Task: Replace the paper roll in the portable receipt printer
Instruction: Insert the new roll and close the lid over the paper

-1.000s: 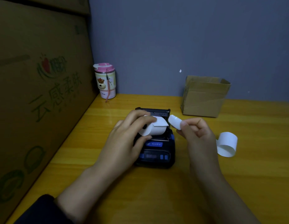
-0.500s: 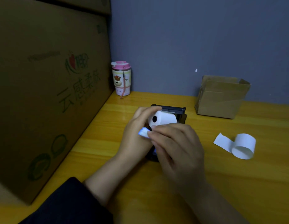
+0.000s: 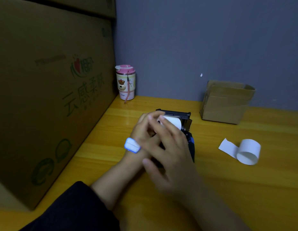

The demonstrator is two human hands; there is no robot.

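The black portable printer (image 3: 190, 142) lies on the yellow table (image 3: 228, 189) with its lid (image 3: 175, 113) open at the far end. A full white paper roll (image 3: 173, 122) sits in its open bay. My left hand (image 3: 143, 127) holds the roll at its left end. My right hand (image 3: 169, 147) lies across my left hand and the printer, fingers stretched, fingertips touching the roll; it is blurred. A small white tab with a blue edge (image 3: 132, 145) sits at my left wrist; whether it sticks there I cannot tell. A loose, nearly spent paper roll (image 3: 249, 151) lies to the right.
A big printed carton (image 3: 45, 97) walls off the left side. A pink-lidded cup (image 3: 125, 82) stands in the back corner. A small open cardboard box (image 3: 228, 102) sits at the back right against the grey wall.
My right hand crossed from the printer's right side over the left hand and the roll. The small white tab moved from my right fingers down to my left wrist. The view shifted left.
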